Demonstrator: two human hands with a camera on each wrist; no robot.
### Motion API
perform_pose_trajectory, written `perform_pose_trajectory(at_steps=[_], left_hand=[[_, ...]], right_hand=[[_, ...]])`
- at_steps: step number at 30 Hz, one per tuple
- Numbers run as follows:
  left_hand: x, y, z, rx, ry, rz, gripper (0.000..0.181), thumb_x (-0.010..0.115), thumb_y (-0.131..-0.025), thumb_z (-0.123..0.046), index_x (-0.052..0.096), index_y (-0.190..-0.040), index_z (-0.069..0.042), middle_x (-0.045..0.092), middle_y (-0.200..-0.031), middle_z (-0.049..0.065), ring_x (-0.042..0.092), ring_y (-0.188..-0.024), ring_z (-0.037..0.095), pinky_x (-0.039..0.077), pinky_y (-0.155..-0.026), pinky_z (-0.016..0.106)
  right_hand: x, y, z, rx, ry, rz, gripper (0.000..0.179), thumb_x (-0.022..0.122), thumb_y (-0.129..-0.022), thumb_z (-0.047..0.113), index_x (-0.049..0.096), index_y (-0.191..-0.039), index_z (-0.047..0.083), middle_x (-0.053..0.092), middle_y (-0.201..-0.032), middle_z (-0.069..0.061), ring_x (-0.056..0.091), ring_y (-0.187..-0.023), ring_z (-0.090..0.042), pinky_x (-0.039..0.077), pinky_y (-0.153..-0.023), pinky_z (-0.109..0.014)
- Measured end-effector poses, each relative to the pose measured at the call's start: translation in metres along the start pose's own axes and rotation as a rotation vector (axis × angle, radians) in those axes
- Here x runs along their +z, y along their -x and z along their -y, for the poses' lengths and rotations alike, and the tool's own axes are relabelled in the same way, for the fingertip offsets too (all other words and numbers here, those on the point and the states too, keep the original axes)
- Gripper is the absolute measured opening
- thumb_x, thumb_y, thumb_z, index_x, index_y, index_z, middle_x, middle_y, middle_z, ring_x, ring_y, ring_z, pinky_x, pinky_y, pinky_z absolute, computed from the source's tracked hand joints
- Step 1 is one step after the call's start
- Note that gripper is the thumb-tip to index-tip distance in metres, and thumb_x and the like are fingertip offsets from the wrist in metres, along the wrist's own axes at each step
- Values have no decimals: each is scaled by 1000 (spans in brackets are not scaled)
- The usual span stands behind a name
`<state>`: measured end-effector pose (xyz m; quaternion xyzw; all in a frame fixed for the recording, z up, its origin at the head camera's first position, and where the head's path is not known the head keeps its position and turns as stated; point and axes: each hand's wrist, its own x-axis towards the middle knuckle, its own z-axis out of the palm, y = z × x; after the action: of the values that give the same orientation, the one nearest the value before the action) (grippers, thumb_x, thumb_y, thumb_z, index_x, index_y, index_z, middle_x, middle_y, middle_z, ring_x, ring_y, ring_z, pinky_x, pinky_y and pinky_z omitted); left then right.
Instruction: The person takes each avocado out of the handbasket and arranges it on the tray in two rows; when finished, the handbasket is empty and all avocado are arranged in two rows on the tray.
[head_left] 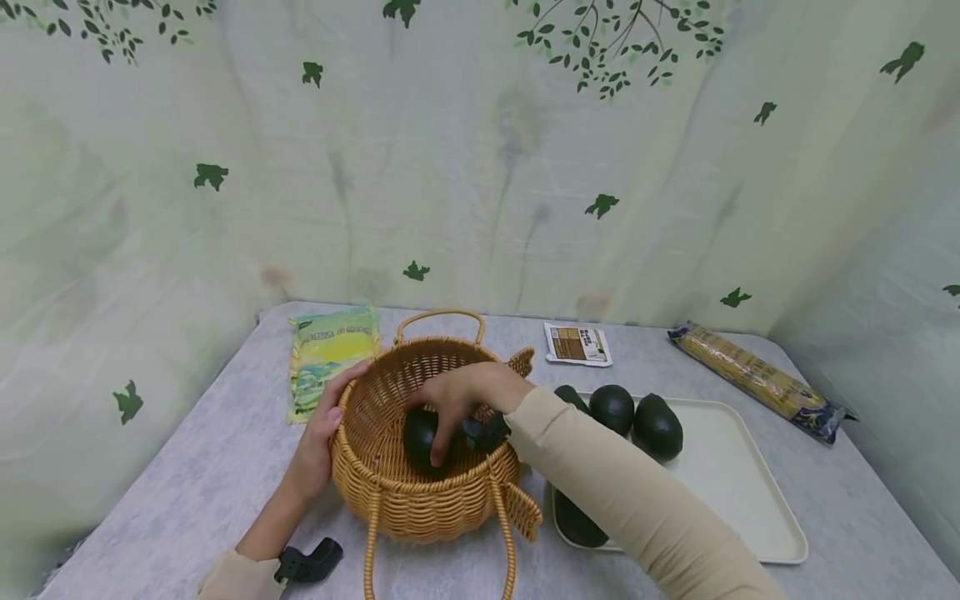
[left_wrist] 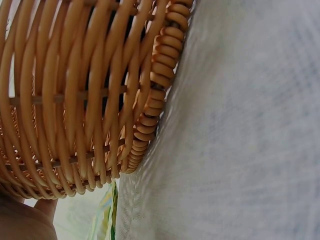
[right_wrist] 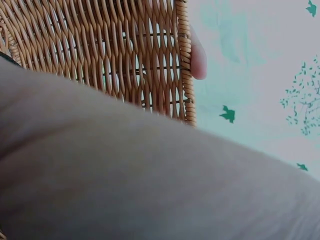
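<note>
A wicker basket (head_left: 420, 512) with tall looped handles stands on the table in the head view. My left hand (head_left: 321, 433) grips its left rim, fingertips over the edge; in the left wrist view part of that hand (left_wrist: 25, 222) lies against the woven wall (left_wrist: 75, 110). Inside the basket, my right hand (head_left: 453, 400) holds a dark avocado (head_left: 418, 435), fingers curled over it. Beneath the hand, the basket's floor is partly hidden. The right wrist view shows mostly the sleeve (right_wrist: 125, 170) and woven wall (right_wrist: 100, 45), with a left fingertip (right_wrist: 198, 60) over the rim.
Several avocados (head_left: 657, 427) lie on a white tray (head_left: 738, 475) to the right, partly behind my right forearm. Behind the basket are a yellow-green packet (head_left: 330, 350) and a small white-brown packet (head_left: 577, 344). A long noodle-like package (head_left: 753, 375) lies at the far right.
</note>
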<state>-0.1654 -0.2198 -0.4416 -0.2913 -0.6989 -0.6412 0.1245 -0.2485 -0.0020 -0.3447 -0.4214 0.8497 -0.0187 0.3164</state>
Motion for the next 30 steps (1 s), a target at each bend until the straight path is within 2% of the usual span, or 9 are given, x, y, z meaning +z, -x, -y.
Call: perform_pose_trajectory(at_steps=[11, 17, 22, 30], left_hand=[[3, 0, 1, 41, 27, -29, 55, 23, -104, -11, 30, -157, 3, 39, -160, 1, 36, -148, 11, 30, -116, 19], [0, 0, 1, 24, 6, -4, 55, 22, -105, -14, 28, -159, 1, 38, -160, -4, 33, -149, 10, 29, -116, 18], [-1, 1, 1, -4, 11, 2, 56, 23, -106, -14, 27, -159, 0, 37, -161, -5, 33, -148, 10, 31, -116, 19], [1, 1, -3, -14, -10, -16, 55, 23, -106, -15, 30, -159, -3, 37, -161, 0, 34, -147, 9, 34, -113, 18]], right_hand=[[-3, 2, 2, -58, -7, -56, 95, 87, -80, 44, 43, -158, 14, 55, -150, -2, 54, -134, -17, 47, -106, -31], [-9, 6, 6, -84, 10, -134, 85, 85, -81, 49, 52, -150, 13, 65, -130, 3, 62, -114, -11, 51, -94, -28], [-12, 8, 10, -102, -6, -159, 82, 85, -80, 49, 56, -146, 12, 68, -120, 6, 63, -105, -7, 52, -89, -25], [-19, 21, 15, -114, -23, -218, 90, 84, -80, 50, 49, -153, 11, 64, -134, 3, 61, -114, -7, 50, -95, -24]])
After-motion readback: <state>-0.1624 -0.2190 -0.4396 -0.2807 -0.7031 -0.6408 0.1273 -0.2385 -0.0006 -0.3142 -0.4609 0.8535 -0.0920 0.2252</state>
